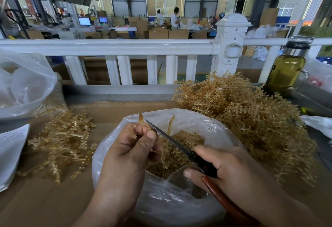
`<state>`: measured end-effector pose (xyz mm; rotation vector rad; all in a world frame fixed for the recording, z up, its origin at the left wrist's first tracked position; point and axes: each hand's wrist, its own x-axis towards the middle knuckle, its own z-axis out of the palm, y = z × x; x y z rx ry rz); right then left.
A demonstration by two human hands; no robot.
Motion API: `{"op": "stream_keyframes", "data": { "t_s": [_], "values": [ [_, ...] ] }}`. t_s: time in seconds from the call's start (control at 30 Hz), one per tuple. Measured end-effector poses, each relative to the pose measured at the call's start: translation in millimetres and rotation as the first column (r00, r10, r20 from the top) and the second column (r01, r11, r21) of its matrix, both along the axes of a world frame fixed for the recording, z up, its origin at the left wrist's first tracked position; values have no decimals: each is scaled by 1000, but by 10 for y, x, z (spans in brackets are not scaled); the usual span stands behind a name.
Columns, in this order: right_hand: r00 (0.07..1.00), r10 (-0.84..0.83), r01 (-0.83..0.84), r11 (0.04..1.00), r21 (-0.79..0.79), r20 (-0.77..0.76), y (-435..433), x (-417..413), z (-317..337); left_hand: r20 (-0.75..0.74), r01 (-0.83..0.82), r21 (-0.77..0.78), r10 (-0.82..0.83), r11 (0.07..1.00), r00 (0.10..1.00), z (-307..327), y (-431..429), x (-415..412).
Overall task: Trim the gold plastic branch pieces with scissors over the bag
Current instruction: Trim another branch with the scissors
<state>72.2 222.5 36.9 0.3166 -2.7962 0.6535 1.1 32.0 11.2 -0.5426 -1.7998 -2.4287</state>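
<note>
My left hand [131, 147] pinches a small gold plastic branch piece [141, 118] above the open clear plastic bag [161, 203]. My right hand [221, 165] grips the scissors [172, 141] by their dark handle; the blades point up-left and their tip touches the piece at my left fingertips. Inside the bag lies a heap of trimmed gold bits [181, 147]. A big pile of gold branches [248, 117] sits to the right of the bag, and a smaller flat pile of gold branches [61, 140] lies to the left.
A brown cardboard surface [45, 201] carries everything. A second clear bag [25, 86] stands at the far left above a white paper sheet [10, 153]. A bottle of yellow-green liquid [287, 68] stands at the back right. A white railing [125, 47] closes the far edge.
</note>
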Motion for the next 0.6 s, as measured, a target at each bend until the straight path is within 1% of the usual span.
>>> {"op": "stream_keyframes", "data": {
  "t_s": [0.1,0.2,0.3,0.4,0.47,0.53,0.57,0.6],
  "values": [
    [1000,0,0,1000,11,5,-7,0,8,11,1,-4,-1,1000,1000,-18,-3,-14],
    [1000,2,-2,1000,-14,19,-8,1,4,31,8,5,-8,1000,999,-23,-2,-18],
    [1000,-12,12,1000,-16,1,0,-6,-33,51,10,6,-10,1000,999,-12,-5,-13],
    [1000,-30,30,997,-66,6,11,-15,-97,78,23,21,-25,1000,997,1,-3,7],
    [998,-30,38,985,-166,50,15,-24,-136,97,29,22,-31,999,995,16,-8,11],
    [998,-19,37,945,-325,57,24,-50,-171,125,47,48,-53,998,991,25,-13,0],
    [999,-22,40,906,-422,49,26,-63,-184,143,75,84,-87,994,986,31,-10,1],
    [999,-15,39,847,-530,50,22,-76,-196,164,110,124,-129,986,978,42,-3,7]
  ]
}}
